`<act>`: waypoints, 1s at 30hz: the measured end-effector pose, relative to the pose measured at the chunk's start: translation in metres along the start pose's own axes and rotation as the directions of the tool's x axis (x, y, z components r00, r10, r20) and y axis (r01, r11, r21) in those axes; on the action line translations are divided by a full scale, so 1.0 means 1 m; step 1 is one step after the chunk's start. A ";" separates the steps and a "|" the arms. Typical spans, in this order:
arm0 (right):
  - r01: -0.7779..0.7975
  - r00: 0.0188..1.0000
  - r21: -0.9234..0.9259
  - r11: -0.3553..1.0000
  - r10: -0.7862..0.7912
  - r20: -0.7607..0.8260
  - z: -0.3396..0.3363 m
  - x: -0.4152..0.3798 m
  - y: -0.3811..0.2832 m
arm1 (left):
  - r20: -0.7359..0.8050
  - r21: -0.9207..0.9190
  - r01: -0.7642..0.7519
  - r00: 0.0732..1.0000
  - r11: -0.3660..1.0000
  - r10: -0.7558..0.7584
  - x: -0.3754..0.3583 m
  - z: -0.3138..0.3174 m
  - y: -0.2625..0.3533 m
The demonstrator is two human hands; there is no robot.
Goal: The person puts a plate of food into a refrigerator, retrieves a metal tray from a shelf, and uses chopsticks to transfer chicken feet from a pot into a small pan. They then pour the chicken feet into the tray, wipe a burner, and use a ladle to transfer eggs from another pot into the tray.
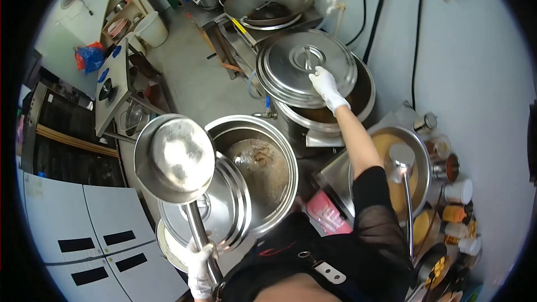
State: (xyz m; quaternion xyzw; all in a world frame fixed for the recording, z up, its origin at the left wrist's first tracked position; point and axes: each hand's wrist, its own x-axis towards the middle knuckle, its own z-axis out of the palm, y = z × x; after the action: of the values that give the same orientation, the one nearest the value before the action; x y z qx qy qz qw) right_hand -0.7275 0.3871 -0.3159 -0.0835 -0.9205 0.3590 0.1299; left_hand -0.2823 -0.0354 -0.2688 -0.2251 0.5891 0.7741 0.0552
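My left hand [199, 265], in a white glove, is wrapped round the handle of a large steel ladle [183, 154], whose bowl is raised at the left. Beneath the ladle a steel lid [226, 207] leans by an open pot [260, 170] of brownish liquid. My right hand [326, 85], also gloved, grips the handle of a big round lid [285, 75]. That lid lies tilted over a second large pot [366, 92], part of whose dark inside shows at the right.
A wide wok [268, 3] stands on the stove at the back. To the right are a pot [428, 162] of tan liquid with a ladle, and several jars [458, 191]. White cabinets [100, 212] stand at the lower left, a steel table [114, 86] above them.
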 end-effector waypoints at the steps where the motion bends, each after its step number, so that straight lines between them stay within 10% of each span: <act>1: -0.049 0.998 -0.078 0.996 0.046 -0.050 0.014 0.028 -0.005 | -0.043 -0.055 0.008 0.999 0.998 -0.010 -0.002 0.006 0.001; 7: -0.365 0.924 -0.069 0.929 0.352 -0.146 0.064 0.102 -0.005 | -0.234 -0.009 0.003 0.972 1.000 -0.005 -0.002 0.026 0.005; 19: -0.228 0.956 0.283 0.932 0.269 -0.115 0.149 0.102 -0.092 | -0.325 -0.112 0.009 0.945 0.994 -0.045 0.017 0.024 -0.002; 30: -0.309 0.933 0.175 0.935 0.334 -0.133 0.153 0.132 -0.098 | -0.190 -0.012 -0.008 0.982 1.000 0.005 0.038 0.016 -0.003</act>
State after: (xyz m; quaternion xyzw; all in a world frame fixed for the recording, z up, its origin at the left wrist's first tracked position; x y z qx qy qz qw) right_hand -0.9051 0.2505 -0.3339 -0.2517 -0.8509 0.4363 0.1489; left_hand -0.3195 -0.0266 -0.2839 -0.2964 0.5874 0.7531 -0.0053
